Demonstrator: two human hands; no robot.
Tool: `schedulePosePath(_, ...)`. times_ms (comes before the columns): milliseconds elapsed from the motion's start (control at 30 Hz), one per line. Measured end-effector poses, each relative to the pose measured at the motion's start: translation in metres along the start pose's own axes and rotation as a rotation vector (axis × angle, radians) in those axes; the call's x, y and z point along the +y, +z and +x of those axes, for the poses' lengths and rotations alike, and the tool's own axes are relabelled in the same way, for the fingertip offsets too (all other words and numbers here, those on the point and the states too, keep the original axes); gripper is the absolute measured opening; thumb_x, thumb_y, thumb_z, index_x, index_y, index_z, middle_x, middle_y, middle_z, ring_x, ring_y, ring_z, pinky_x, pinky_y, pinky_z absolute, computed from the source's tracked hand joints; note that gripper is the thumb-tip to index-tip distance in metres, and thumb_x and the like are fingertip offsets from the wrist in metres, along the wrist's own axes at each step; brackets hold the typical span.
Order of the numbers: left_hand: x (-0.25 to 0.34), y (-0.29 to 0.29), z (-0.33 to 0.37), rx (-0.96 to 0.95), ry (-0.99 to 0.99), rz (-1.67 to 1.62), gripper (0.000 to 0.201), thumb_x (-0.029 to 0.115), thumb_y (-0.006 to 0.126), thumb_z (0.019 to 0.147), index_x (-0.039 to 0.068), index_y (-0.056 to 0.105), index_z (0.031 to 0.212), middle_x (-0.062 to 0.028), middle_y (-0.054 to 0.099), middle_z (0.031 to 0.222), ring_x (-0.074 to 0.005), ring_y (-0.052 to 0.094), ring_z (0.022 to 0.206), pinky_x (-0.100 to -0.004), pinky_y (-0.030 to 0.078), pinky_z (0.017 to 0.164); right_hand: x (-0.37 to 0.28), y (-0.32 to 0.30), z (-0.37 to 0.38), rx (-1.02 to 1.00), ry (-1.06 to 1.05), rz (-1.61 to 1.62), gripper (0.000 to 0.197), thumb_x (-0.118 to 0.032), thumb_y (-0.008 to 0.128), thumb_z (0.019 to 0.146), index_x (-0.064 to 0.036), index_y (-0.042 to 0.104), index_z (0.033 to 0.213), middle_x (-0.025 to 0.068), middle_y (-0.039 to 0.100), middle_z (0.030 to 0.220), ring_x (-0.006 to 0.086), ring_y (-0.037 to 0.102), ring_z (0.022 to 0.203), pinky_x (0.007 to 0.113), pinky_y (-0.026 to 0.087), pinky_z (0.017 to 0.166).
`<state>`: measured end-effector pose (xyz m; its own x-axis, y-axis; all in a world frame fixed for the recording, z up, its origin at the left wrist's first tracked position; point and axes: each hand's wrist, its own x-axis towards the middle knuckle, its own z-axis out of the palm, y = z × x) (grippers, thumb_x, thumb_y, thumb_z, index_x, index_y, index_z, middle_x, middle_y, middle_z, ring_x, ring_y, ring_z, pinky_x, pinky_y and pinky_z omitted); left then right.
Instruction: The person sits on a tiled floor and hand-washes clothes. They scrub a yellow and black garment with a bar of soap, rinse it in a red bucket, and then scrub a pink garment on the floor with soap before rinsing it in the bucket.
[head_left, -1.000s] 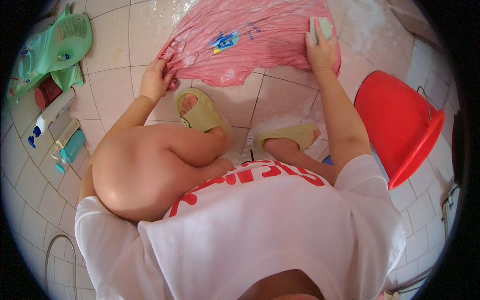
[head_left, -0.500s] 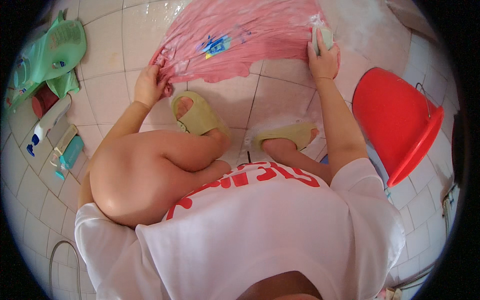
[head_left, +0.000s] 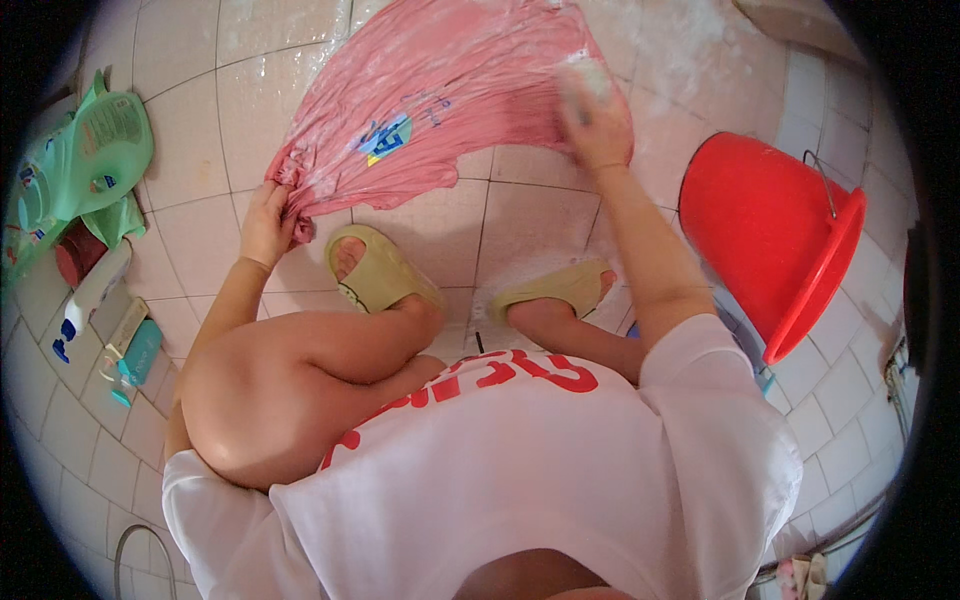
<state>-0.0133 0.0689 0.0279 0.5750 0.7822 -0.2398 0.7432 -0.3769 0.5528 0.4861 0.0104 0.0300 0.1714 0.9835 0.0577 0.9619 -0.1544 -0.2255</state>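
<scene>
A wet pink garment (head_left: pixel 470 100) with a blue and yellow print lies spread over the tiled floor in front of me. My left hand (head_left: pixel 265 222) is closed on its bunched near-left corner. Over its right side is my right hand (head_left: pixel 597 130), smeared by motion, closed round a pale bar of soap (head_left: pixel 590 82). White suds streak the cloth near the bar. Whether the bar touches the cloth at this instant is hard to make out.
A red bucket (head_left: pixel 760 230) with a wire handle lies tipped at the right. Along the left stand a green plastic jug (head_left: pixel 112 150), a white bottle (head_left: pixel 98 290) with a blue nozzle and a teal box (head_left: pixel 142 352). My feet in olive slippers (head_left: pixel 385 270) are close to the garment.
My right hand has moved left and slightly down across the garment with the soap, now blurred. My left hand still grips the corner. The whole view has shifted a little.
</scene>
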Motion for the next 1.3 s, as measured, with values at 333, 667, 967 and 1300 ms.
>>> schedulePosePath(333, 0.029, 0.015, -0.006, -0.015, 0.197, 0.251, 0.048, 0.011, 0.065, 0.072, 0.011, 0.056, 0.119, -0.019, 0.043, 0.131, -0.0389, 0.039, 0.124, -0.0494, 0.032, 0.106, -0.215, 0.056, 0.008, -0.125, -0.503, 0.519, 0.051, -0.025, 0.061, 0.079, -0.0286, 0.054, 0.129, 0.0056, 0.054, 0.131, 0.0281, 0.052, 0.117, 0.04, 0.045, 0.096)
schedulePosePath(667, 0.034, 0.018, -0.001, 0.112, 0.183, -0.049, 0.049, -0.003, 0.061, 0.07, 0.007, 0.057, 0.118, -0.0162, 0.044, 0.137, -0.0377, 0.041, 0.127, -0.043, 0.04, 0.101, -0.024, -0.011, 0.083, -0.062, 0.487, -0.082, 0.044, -0.042, 0.055, 0.086, -0.0228, 0.057, 0.125, 0.0174, 0.062, 0.107, 0.0389, 0.056, 0.1, 0.043, 0.047, 0.085)
schedulePosePath(967, 0.018, 0.011, -0.01, -0.077, 0.173, 0.056, 0.043, 0.005, 0.066, 0.071, 0.004, 0.058, 0.114, -0.0137, 0.052, 0.119, -0.0329, 0.052, 0.106, -0.0416, 0.045, 0.088, -0.2, 0.079, 0.069, -0.486, -0.206, 0.417, 0.042, -0.039, 0.059, 0.081, -0.023, 0.06, 0.12, 0.012, 0.059, 0.119, 0.0288, 0.055, 0.105, 0.043, 0.046, 0.088)
schedulePosePath(1300, 0.053, 0.001, 0.029, 0.256, 0.034, -0.095, 0.066, -0.002, 0.062, 0.069, 0.004, 0.044, 0.132, -0.0201, 0.042, 0.135, -0.0406, 0.04, 0.124, -0.0416, 0.037, 0.104, 0.001, 0.001, 0.066, -0.074, 0.525, -0.083, 0.064, -0.046, 0.064, 0.078, -0.0359, 0.044, 0.138, 0.0287, 0.047, 0.122, 0.0404, 0.053, 0.109, 0.045, 0.046, 0.089)
